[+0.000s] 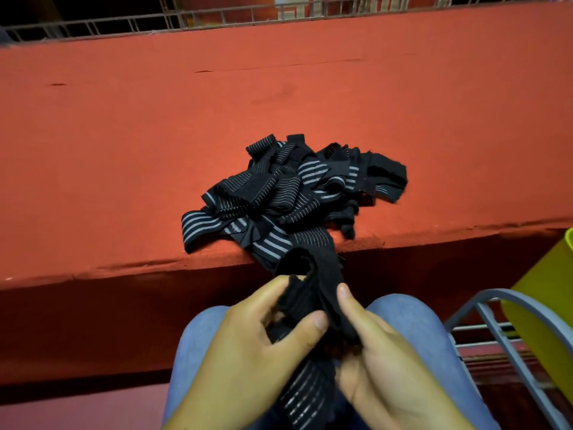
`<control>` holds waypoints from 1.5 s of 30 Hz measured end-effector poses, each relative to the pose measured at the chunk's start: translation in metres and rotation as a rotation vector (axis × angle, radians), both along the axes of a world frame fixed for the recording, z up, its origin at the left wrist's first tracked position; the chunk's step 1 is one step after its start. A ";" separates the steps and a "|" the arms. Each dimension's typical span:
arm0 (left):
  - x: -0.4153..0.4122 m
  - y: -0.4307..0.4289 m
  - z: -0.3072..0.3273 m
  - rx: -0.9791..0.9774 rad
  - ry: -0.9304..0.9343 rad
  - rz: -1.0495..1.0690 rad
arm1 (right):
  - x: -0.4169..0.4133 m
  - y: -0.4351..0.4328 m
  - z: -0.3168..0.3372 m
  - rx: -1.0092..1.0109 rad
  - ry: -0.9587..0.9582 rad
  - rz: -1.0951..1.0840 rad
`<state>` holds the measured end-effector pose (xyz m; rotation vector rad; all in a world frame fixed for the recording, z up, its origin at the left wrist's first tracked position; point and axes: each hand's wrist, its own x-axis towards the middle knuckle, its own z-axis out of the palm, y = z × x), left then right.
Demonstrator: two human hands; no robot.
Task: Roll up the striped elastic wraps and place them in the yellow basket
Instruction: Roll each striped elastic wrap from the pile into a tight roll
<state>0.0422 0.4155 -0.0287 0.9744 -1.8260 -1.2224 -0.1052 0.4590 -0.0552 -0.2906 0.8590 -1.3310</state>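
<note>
A tangled heap of black elastic wraps with grey stripes (288, 193) lies on the red table (124, 135) near its front edge. One wrap (310, 293) trails off the edge down over my lap. My left hand (263, 339) pinches that wrap between thumb and fingers. From the other side my right hand (375, 352) grips the same wrap, thumb on top. Its striped lower end (307, 398) hangs between my knees. The yellow basket (545, 299) stands at the right edge of the view, partly cut off.
A grey metal chair frame (508, 330) stands to my right, in front of the yellow basket. A metal railing (186, 20) runs along the far side of the table. My knees in blue jeans (409, 315) sit below the table edge.
</note>
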 end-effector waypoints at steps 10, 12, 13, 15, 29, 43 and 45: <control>0.006 -0.004 0.006 0.008 0.014 0.089 | -0.009 0.002 0.002 0.016 0.393 0.089; 0.006 -0.004 0.005 0.005 0.017 0.083 | -0.010 0.003 0.003 0.006 0.417 0.107; 0.006 -0.005 0.004 0.002 0.011 0.081 | -0.011 0.003 0.002 -0.001 0.419 0.109; 0.008 -0.006 0.001 -0.013 -0.005 0.076 | -0.014 0.003 0.001 -0.017 0.455 0.102; 0.027 -0.019 0.008 -0.033 -0.127 0.022 | -0.062 0.006 -0.005 0.005 0.859 -0.191; 0.016 -0.022 0.010 0.042 -0.156 -0.168 | -0.020 0.007 0.004 -0.380 1.151 0.035; 0.016 -0.023 0.007 0.143 -0.084 -0.174 | -0.023 0.007 0.000 -0.336 1.124 -0.012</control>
